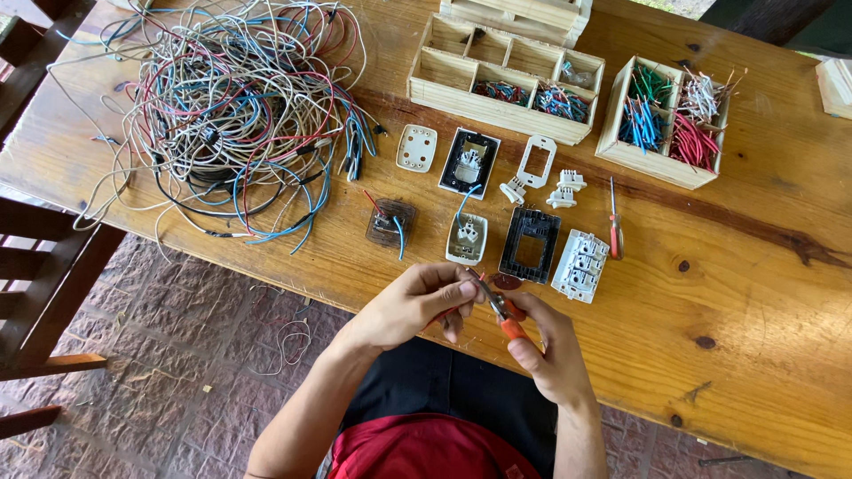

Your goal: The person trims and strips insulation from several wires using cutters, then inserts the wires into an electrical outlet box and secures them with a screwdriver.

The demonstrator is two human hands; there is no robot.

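Note:
My right hand (550, 350) grips orange-handled pliers (504, 317) just over the near edge of the wooden table (754, 293). My left hand (417, 302) pinches a short red wire piece at the pliers' jaws, mostly hidden by the fingers. Just beyond the hands lie a small grey socket module (467, 238) with a blue wire, a black frame (530, 245) and a white switch block (580, 265).
A big tangle of coloured wires (231, 106) fills the left of the table. Wooden trays (506, 75) (666, 120) with cut wire pieces stand at the back. A red screwdriver (614, 226), cover plates and small white parts lie between. A wooden chair (44, 293) stands at left.

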